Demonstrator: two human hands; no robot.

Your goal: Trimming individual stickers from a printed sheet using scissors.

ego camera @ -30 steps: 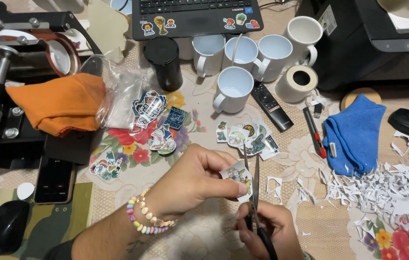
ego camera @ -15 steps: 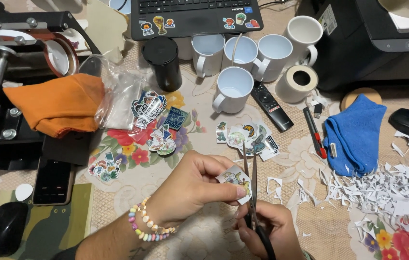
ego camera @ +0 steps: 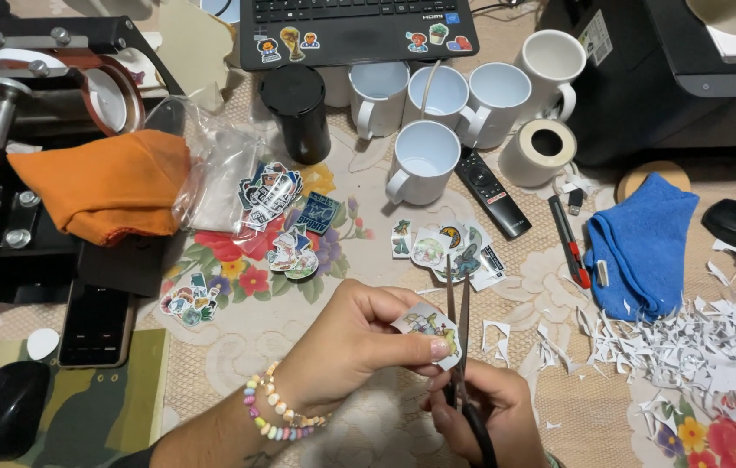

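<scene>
Scissors [ego camera: 457,338] stood nearly upright at lower centre of the frame, blades pointing toward the top, so that you could see the cutting line from above. Your right hand [ego camera: 481,412] was closed around the handles, fingers curled through them. Your left hand [ego camera: 351,347] pinched the sticker [ego camera: 427,325] between thumb and fingertips at its left side, which left the right edge free to meet the blades. The sticker touched the blades just above the right hand; whether the blades were closed on the paper could not be told.

Scraps [ego camera: 715,347] of white paper lay heaped at right of the frame, on the side where offcuts fell from the blades. Finished stickers [ego camera: 442,251] sat in a small group just above the scissors, within reach and apart from the waste. More stickers [ego camera: 268,195] lay left of centre beside a clear bag [ego camera: 212,173], with another few [ego camera: 190,299] below them.

Mugs [ego camera: 437,113], all white, were grouped at upper centre, clear of the cutting area, with a black mug [ego camera: 299,108] to their left. A remote [ego camera: 494,195], a tape roll [ego camera: 541,152] and a red knife [ego camera: 569,238] lay between the mugs and a blue cloth [ego camera: 641,243]. An orange cloth [ego camera: 104,182] rested at upper left against a press [ego camera: 4,130]. A phone [ego camera: 97,321] and a mouse [ego camera: 8,407] lay at lower left.
</scene>
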